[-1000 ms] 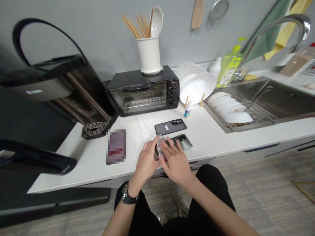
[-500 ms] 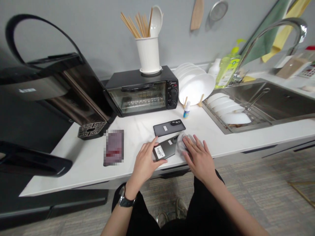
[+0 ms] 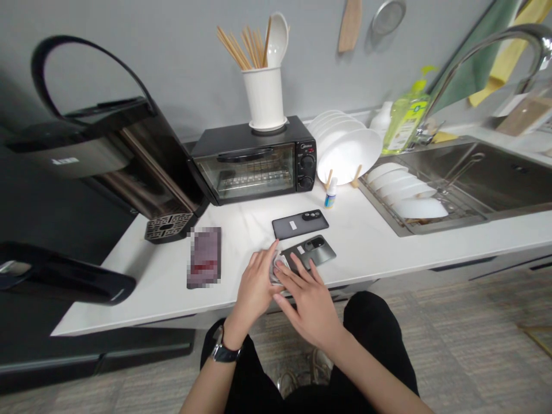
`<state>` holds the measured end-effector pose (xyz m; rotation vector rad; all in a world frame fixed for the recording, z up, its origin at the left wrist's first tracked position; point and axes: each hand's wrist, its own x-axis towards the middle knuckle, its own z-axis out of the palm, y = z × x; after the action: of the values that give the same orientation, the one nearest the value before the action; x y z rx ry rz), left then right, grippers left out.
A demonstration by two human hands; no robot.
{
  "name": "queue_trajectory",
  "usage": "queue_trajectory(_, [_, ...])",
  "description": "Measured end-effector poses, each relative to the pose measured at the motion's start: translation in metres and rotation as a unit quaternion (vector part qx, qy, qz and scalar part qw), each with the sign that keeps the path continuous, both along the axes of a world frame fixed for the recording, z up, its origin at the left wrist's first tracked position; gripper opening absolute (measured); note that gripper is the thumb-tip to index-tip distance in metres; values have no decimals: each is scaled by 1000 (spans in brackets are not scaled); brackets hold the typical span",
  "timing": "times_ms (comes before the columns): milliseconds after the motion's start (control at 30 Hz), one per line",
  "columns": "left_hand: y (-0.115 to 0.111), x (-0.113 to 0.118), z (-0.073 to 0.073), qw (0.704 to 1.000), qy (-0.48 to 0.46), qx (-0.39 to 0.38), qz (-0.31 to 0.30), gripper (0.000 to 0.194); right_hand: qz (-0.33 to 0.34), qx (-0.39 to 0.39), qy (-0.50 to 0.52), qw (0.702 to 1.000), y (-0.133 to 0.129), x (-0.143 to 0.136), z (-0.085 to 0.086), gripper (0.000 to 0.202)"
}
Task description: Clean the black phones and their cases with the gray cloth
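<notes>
A dark grey smartphone [image 3: 326, 252] lies back up near the counter's front edge. My left hand [image 3: 253, 283] grips its left end between thumb and fingers. Under the fingertips of my right hand [image 3: 311, 310], a pale crumpled wipe [image 3: 275, 265] is pressed onto that same end, covering most of the white label there. The right fingers are fairly straight and slightly apart over the phone's back. Just behind lies a second dark smartphone [image 3: 282, 228], camera side up, touched by neither hand. A small spray bottle [image 3: 330, 195] with a white top stands beyond it.
On the white counter [image 3: 241, 230], a pixelated purplish flat item [image 3: 204, 257] lies left of my hands. A black beverage machine [image 3: 142, 155] stands at left and a toaster oven [image 3: 254, 167] behind. White plates [image 3: 351, 155] and the sink [image 3: 487, 195] with bowls are to the right.
My right hand has slid the wipe leftward across the phone, from its camera end to its labelled end. The camera end is now uncovered. My left hand still grips the left end.
</notes>
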<state>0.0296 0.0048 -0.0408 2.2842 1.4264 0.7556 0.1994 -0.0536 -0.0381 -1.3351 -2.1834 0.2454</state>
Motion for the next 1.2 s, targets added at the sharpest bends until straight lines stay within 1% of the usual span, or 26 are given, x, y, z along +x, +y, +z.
queue_trajectory(100, [-1, 2, 4, 1000, -6, -4, 6, 101, -16, 9, -32, 999, -7, 33, -7, 50])
queue_trajectory(167, [-1, 3, 7, 1000, -12, -5, 5, 103, -53, 21, -60, 997, -6, 58, -13, 52])
queue_trajectory(267, [0, 4, 8, 1000, -19, -9, 5, 104, -134, 43, -84, 986, 4, 88, -22, 54])
queue_trajectory(333, [0, 4, 8, 1000, -21, -11, 7, 104, -168, 55, -89, 980, 16, 97, -24, 56])
queue_trajectory(400, [0, 4, 9, 1000, -23, -13, 9, 104, -180, 59, -87, 978, 28, 95, -23, 58])
queue_trajectory(500, [0, 4, 8, 1000, -25, -17, 6, 102, -171, 50, -76, 981, 39, 71, -16, 60])
queue_trajectory(567, [0, 3, 8, 1000, -25, -14, 4, 98, -134, 33, -63, 988, 38, 45, -11, 59])
queue_trajectory(667, [0, 1, 5, 1000, -15, 1, -6, 91, -45, 9, -37, 998, 28, 8, -2, 60])
queue_trajectory(733, [1, 0, 3, 1000, -6, 4, -12, 91, -7, 1, -19, 1000, 18, -6, 2, 60])
queue_trajectory(767, [1, -1, 2, 1000, -3, 2, -13, 92, 2, -2, -12, 1000, 13, -8, 3, 59])
queue_trajectory(833, [0, -1, 2, 1000, 1, -4, -6, 96, 8, -5, -9, 1000, 5, -2, 4, 54])
queue_trajectory(933, [-1, 1, 2, 1000, -1, -1, 8, 101, 1, 3, -30, 1000, -4, 27, 0, 48])
queue_trajectory(1067, [-1, 3, 4, 1000, -15, 11, 8, 107, -58, 21, -75, 995, -7, 70, -11, 47])
queue_trajectory(1133, [-1, 3, 5, 1000, -18, 9, 9, 108, -93, 30, -90, 991, -3, 83, -16, 50])
queue_trajectory(1200, [0, 3, 5, 1000, -20, 3, 12, 107, -126, 40, -97, 986, 6, 90, -19, 52])
